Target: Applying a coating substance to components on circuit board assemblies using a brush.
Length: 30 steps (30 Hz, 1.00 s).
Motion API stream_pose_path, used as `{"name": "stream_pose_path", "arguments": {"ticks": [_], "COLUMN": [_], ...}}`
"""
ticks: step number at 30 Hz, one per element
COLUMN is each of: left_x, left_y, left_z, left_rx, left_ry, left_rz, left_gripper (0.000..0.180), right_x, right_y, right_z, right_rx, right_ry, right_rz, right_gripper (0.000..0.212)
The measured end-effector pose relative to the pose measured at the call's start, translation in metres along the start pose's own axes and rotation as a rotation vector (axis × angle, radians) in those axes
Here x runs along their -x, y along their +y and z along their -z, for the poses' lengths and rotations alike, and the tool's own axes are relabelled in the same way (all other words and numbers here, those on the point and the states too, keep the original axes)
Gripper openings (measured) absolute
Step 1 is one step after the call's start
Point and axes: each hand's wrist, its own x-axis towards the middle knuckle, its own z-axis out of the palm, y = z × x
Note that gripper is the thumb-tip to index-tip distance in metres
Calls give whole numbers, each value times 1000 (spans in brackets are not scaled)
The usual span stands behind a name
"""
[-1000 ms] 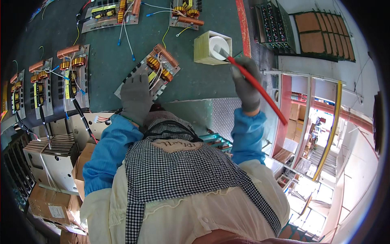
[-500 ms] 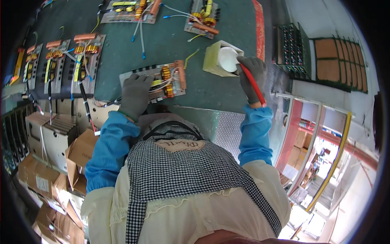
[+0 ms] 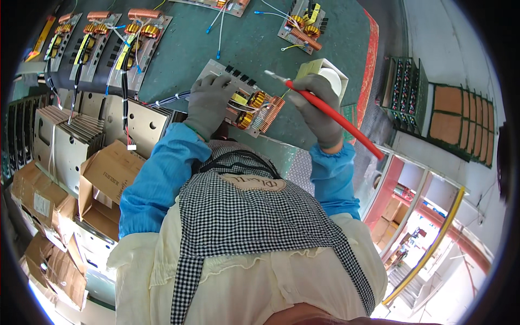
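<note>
In front of me a circuit board (image 3: 254, 105) lies at a slant on the green table. It carries ring-shaped copper coils, a long copper coil and black parts along its far edge. My gloved left hand (image 3: 208, 105) is closed over the board's left end. My gloved right hand (image 3: 317, 105) grips a thin brush with a red handle (image 3: 349, 128). Its pale tip (image 3: 276, 76) is above the board's far right side, apart from it. Just beyond that hand stands a pale square box (image 3: 310, 67) with a round white container (image 3: 332, 81) in it.
Several similar boards (image 3: 143, 49) with wires lie at the left and far side of the green table (image 3: 184, 32). Metal plates (image 3: 65, 143) and open cardboard boxes (image 3: 105, 179) are at the lower left. A rack (image 3: 406, 92) stands to the right.
My right hand has drawn the brush out of the box and brought its tip over toward the board. The board has turned clockwise under my left hand. The whole view has shifted.
</note>
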Motion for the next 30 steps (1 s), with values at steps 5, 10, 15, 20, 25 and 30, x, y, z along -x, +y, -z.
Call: {"name": "stream_pose_path", "arguments": {"ticks": [5, 10, 15, 20, 25, 30], "left_x": [-4, -3, -4, -7, -8, -9], "left_y": [0, 3, 1, -1, 1, 3], "left_z": [0, 11, 11, 9, 17, 19], "left_rx": [12, 43, 9, 18, 3, 33], "left_ry": [-103, -115, -152, -196, -258, -244], "left_rz": [31, 58, 54, 72, 72, 106], "left_gripper": [46, 44, 40, 43, 43, 46], "right_x": [-17, -27, -28, -30, -29, -33], "right_y": [22, 25, 13, 17, 14, 20], "right_z": [-42, -55, -54, -59, -62, -63], "right_rx": [222, 403, 318, 427, 347, 356], "right_ry": [-112, -204, -184, -219, -233, -105], "right_rz": [210, 365, 389, 363, 304, 396], "right_gripper": [18, 16, 15, 15, 16, 18]}}
